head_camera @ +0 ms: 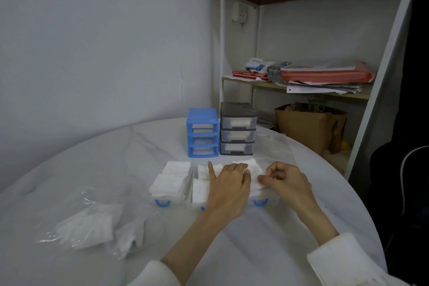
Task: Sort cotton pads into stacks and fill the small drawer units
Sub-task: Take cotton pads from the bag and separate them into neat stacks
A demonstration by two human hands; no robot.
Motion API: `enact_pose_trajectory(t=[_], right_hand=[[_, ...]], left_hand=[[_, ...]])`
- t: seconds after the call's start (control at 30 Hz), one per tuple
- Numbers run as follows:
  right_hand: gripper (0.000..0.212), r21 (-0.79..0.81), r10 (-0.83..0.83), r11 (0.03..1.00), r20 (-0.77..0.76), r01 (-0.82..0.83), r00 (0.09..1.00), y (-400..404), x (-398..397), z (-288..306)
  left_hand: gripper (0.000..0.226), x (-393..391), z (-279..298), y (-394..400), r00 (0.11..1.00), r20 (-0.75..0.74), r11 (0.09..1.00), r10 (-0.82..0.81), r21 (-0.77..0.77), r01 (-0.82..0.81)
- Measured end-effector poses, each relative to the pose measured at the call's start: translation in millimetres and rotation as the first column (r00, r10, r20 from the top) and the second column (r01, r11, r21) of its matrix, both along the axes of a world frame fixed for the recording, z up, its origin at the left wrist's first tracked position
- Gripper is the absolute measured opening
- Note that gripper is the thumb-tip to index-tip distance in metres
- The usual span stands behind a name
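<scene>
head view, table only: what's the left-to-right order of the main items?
Plastic bag of pads → left drawer of pads → left hand → right hand. Behind them: blue unit → grey unit.

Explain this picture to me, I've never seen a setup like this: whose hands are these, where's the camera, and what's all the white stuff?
There is no machine here. A person wears a wide-angle camera on the head, so you look down at their own two hands over a round white table.

The white stuff is square cotton pads, laid in stacks inside clear drawers that have been pulled out; you can see their blue handles. More pads sit in a clear plastic bag at the left.

Behind them stand two small drawer units: a blue unit with empty slots, and a grey unit whose drawers show white contents.

The left hand rests on the pads with its index finger raised. The right hand pinches a pad at its edge. A cluttered shelf stands in the background.
</scene>
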State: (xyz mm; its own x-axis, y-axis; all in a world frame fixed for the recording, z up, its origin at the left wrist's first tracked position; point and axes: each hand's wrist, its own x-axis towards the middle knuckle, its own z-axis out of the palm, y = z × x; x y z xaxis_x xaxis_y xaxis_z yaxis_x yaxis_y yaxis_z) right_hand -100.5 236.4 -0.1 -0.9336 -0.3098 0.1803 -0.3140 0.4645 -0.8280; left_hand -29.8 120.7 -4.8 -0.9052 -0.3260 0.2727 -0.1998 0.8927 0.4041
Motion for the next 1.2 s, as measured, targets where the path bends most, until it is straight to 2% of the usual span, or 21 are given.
enact_pose_trajectory(t=[0.07,0.2,0.33,0.4,0.5,0.63,0.8,0.87,0.93,1.03,1.2], right_hand=[[0.02,0.107,-0.018,0.994,-0.075,0.026,0.997,0,2,-2],[0.018,0.196,-0.015,0.979,-0.186,0.052,0.982,1,1,-6],[0.025,0.274,0.151,0.959,-0.293,-0.068,0.944,-1,-4,-10],[0.021,0.311,0.169,0.948,-0.302,-0.07,0.938,-2,-4,-13],[0.014,0.318,0.121,0.948,-0.305,-0.019,0.945,-2,-6,-16],[0.017,0.297,0.112,0.955,-0.318,-0.014,0.941,-1,-7,-16],[0.019,0.238,0.07,0.971,-0.337,0.012,0.939,-3,-5,-14],[0.022,0.199,0.07,0.98,-0.357,0.002,0.931,-6,-2,-12],[0.026,0.155,0.089,0.987,-0.401,-0.028,0.912,-11,3,-10],[0.02,0.186,0.157,0.979,-0.424,-0.084,0.892,-22,14,-7],[0.031,0.253,0.416,0.906,-0.394,-0.339,0.819,-44,53,4]], left_hand=[[0.038,0,-3,1,1.0,0.003,1.0,-0.002,-0.017,0.002],[0.04,0,-7,1,1.0,0.008,0.997,0.012,-0.08,-0.012],[0.044,-1,-8,1,0.999,0.025,0.992,0.019,-0.128,-0.016],[0.043,-1,-8,2,0.999,0.025,0.989,0.025,-0.147,-0.021],[0.04,-1,-8,4,0.999,0.024,0.984,0.034,-0.173,-0.029],[0.039,1,-4,7,0.999,-0.002,0.981,0.033,-0.193,-0.033],[0.054,8,6,4,0.999,-0.046,0.984,0.023,-0.174,-0.03],[0.044,14,10,0,0.998,-0.062,0.992,0.009,-0.129,-0.017],[0.039,23,15,-5,0.995,-0.1,0.996,0.019,-0.084,-0.027],[0.039,39,21,-15,0.984,-0.162,0.997,0.069,-0.024,-0.074],[0.038,91,26,-40,0.969,-0.232,0.997,0.083,0.03,-0.078]])
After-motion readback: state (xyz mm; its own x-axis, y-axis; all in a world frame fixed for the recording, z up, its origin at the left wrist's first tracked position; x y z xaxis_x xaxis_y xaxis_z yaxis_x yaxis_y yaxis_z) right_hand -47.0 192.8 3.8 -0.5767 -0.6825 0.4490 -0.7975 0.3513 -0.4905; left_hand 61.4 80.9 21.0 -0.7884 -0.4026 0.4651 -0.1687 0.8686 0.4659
